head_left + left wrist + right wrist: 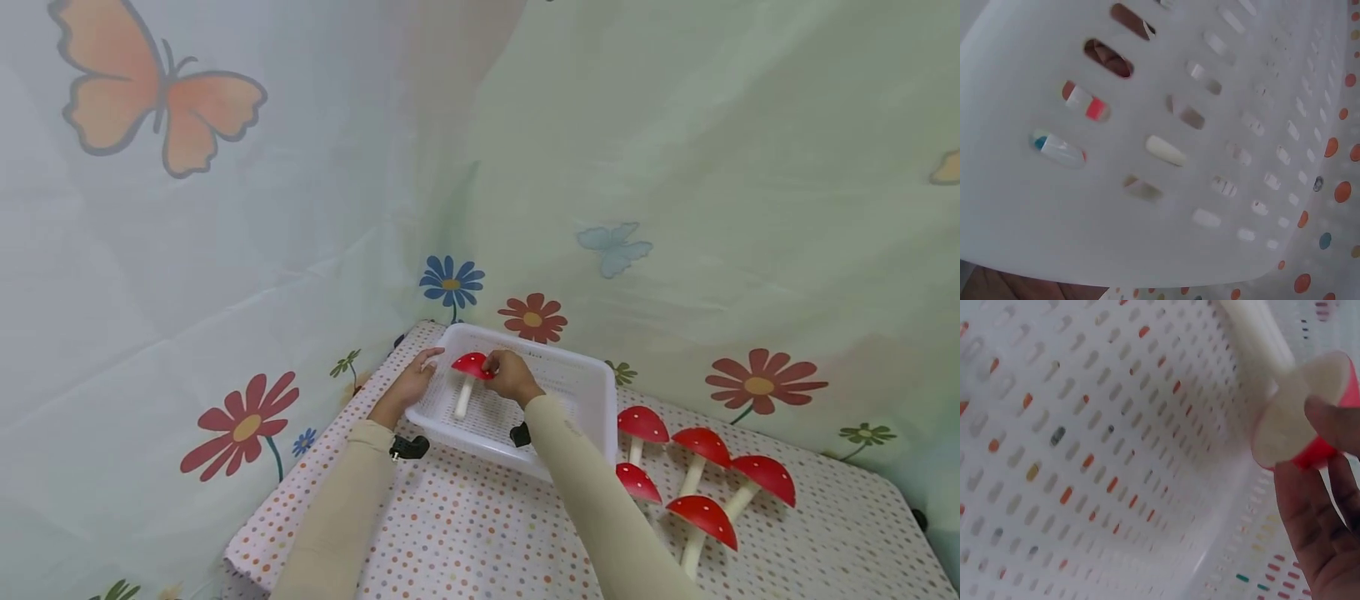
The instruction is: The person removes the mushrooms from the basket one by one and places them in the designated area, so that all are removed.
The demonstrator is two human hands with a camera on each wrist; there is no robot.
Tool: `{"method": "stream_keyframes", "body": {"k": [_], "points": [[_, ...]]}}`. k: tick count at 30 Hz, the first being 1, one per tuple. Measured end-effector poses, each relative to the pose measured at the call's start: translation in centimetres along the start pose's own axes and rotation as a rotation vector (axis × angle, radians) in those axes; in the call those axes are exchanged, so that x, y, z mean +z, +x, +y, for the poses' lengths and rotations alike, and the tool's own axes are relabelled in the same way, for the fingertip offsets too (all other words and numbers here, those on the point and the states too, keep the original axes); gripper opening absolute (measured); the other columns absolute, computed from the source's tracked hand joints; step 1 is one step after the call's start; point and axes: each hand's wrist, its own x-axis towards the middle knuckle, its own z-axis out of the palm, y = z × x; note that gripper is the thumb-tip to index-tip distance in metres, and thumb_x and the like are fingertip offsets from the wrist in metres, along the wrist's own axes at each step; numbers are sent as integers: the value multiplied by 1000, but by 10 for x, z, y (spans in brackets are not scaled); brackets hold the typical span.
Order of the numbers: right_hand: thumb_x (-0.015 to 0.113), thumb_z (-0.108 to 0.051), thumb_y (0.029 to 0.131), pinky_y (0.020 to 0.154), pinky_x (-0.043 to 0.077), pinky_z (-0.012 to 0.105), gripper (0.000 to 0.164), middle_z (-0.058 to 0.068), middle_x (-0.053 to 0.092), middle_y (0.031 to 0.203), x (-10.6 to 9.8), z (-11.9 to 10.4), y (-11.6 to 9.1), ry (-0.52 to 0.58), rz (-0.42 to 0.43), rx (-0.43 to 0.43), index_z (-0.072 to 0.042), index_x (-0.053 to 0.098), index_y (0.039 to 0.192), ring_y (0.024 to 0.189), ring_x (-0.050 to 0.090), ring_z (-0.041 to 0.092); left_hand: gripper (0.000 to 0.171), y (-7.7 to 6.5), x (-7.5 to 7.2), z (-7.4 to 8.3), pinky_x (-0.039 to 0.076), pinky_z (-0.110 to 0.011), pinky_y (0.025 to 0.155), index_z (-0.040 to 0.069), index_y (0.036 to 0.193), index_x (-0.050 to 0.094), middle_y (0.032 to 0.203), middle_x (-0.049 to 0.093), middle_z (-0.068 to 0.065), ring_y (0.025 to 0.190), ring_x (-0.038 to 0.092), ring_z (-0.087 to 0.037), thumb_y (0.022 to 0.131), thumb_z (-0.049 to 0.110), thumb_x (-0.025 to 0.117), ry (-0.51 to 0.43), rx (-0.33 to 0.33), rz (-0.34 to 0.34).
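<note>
A white perforated plastic basket [592, 392] sits on the table. Inside it, at the left end, is a toy mushroom [465, 396] with a red, white-dotted cap and a pale stem. My right hand [512, 377] pinches the cap's edge, the thumb on the pale underside and the fingers on the red side, as the right wrist view shows. My left hand [414, 382] holds the basket's left end at the rim. In the left wrist view the basket wall [1079, 219] covers most of the scene, and only part of that hand shows below it.
To the right of the basket several more red-capped mushrooms [701, 446] lie on the dotted tablecloth [465, 533]. A printed curtain [720, 208] with flowers and butterflies hangs behind and to the left of the table.
</note>
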Motion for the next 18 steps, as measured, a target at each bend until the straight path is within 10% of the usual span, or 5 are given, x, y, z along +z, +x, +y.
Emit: {"method": "stream_keyframes", "body": {"k": [18], "points": [[67,-9,91,71,57,35,11,9,74,88,-12,6,-4,-91,236,-146,-4,76,94,72,64,17,39,5,0,-5,33,-60,111,32,146,42,160,33,-12,142,38,-39,107,32,36,21,3,8]]}}
